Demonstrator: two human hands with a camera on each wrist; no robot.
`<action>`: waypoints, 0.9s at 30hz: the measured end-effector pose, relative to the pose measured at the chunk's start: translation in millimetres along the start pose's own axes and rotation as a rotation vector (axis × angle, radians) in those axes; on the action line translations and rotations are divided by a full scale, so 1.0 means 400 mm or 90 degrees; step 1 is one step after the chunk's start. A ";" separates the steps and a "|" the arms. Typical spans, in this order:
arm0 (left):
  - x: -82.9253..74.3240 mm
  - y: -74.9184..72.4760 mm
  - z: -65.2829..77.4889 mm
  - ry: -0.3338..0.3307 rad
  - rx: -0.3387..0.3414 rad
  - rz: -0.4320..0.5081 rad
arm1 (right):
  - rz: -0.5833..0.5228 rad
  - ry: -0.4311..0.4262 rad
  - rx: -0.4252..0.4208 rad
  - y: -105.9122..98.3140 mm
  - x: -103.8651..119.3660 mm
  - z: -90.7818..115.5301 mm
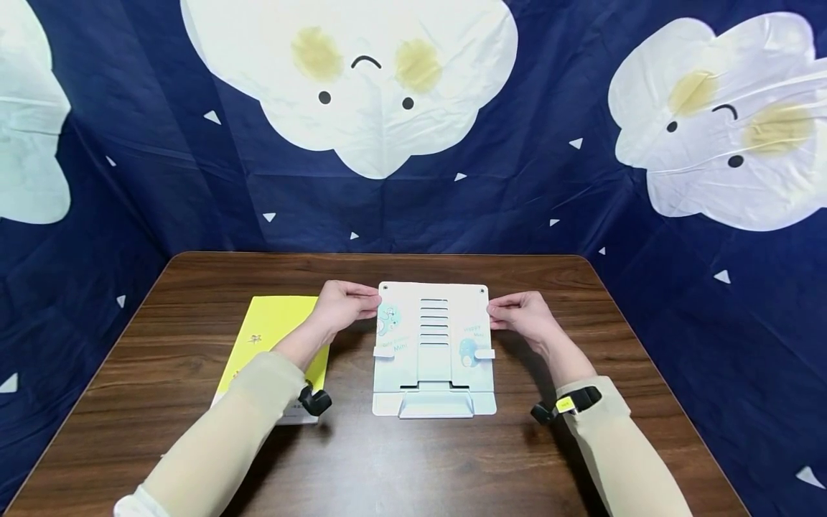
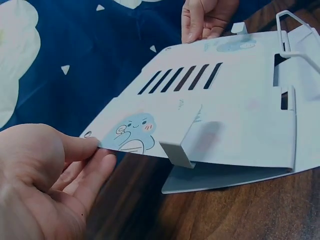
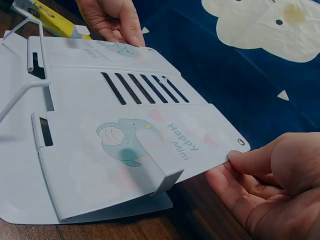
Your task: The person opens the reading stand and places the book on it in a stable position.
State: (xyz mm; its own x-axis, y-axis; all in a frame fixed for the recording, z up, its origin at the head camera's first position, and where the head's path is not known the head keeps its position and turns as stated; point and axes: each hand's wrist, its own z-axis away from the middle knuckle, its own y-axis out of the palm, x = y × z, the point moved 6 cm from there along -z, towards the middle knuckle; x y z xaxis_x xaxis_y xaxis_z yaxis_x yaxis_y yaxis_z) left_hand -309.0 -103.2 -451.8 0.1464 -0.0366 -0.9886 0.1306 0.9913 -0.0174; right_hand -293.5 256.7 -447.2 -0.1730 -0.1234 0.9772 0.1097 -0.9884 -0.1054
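Observation:
A white book stand [image 1: 434,359] with slots and pale blue cartoon prints stands tilted on the table, its back panel raised off the base. My left hand [image 1: 342,307] pinches the panel's left edge near the upper corner, thumb on top. On the opposite edge, my right hand [image 1: 526,316] pinches it the same way. Two white page clips, one on each side [image 2: 177,150] [image 3: 162,172], stick out from the panel. A wire ledge [image 3: 37,55] rises at the stand's front. In both wrist views the base plate shows beneath the lifted panel.
A yellow book [image 1: 274,323] lies left of the stand, partly under my left forearm. The brown wooden table [image 1: 413,467] extends around both. Dark blue cloth [image 1: 388,215] with white clouds hangs behind the table's far edge and at its sides.

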 end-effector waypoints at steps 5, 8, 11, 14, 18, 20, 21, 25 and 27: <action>-0.020 0.000 0.014 0.014 0.006 0.009 | -0.013 -0.026 0.009 0.001 0.023 0.020; -0.033 -0.001 0.026 0.030 0.010 0.003 | -0.018 -0.041 0.011 -0.001 0.038 0.033; -0.047 -0.001 0.038 0.050 0.015 -0.005 | -0.018 -0.056 0.015 -0.003 0.049 0.044; -0.058 -0.001 0.048 0.069 0.018 -0.023 | -0.025 -0.065 0.013 -0.007 0.054 0.052; -0.070 -0.001 0.058 0.092 0.020 -0.052 | -0.013 -0.091 0.009 -0.011 0.061 0.062; -0.075 0.000 0.062 0.100 0.022 -0.058 | -0.001 -0.105 0.005 -0.011 0.065 0.067; -0.077 0.000 0.064 0.103 0.022 -0.059 | 0.006 -0.113 0.005 -0.011 0.067 0.069; -0.084 0.004 0.073 0.113 0.021 -0.050 | 0.017 -0.126 -0.002 -0.011 0.075 0.079; -0.086 0.005 0.077 0.115 0.019 -0.044 | 0.019 -0.131 -0.005 -0.012 0.078 0.084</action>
State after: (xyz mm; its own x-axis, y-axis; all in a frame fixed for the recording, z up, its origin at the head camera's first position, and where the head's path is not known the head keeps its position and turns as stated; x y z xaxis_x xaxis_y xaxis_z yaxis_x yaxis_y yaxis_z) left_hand -283.3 -103.8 -413.3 -0.0422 -0.0778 -0.9961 0.1640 0.9829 -0.0837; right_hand -266.5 260.4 -410.0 0.0333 -0.1328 0.9906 0.1038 -0.9853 -0.1356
